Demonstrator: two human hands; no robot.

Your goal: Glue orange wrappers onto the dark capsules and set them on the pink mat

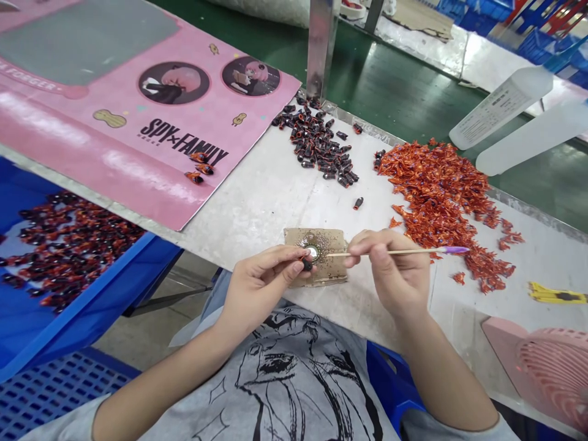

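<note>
My left hand (260, 288) pinches a small dark capped cylinder (307, 264) between thumb and fingers, just over a scrap of brown cardboard (331, 272). Speckled dark residue covers the cardboard around a small shiny round dab (313, 252). My right hand (390, 269) grips a thin wooden stick (395, 252) with a purple end (457, 250). Its bare tip reaches the shiny dab. Ahead lie a heap of similar dark cylinders (319, 144) and a large pile of orange-red foil wrappers (441, 196).
A pink printed board (114, 122) lies at the left, and a blue crate (68, 263) of wrapped pieces sits below it. White plastic bottles (500, 107), a yellow cutter (558, 294) and a pink fan (551, 373) lie right. A metal post (320, 49) stands behind.
</note>
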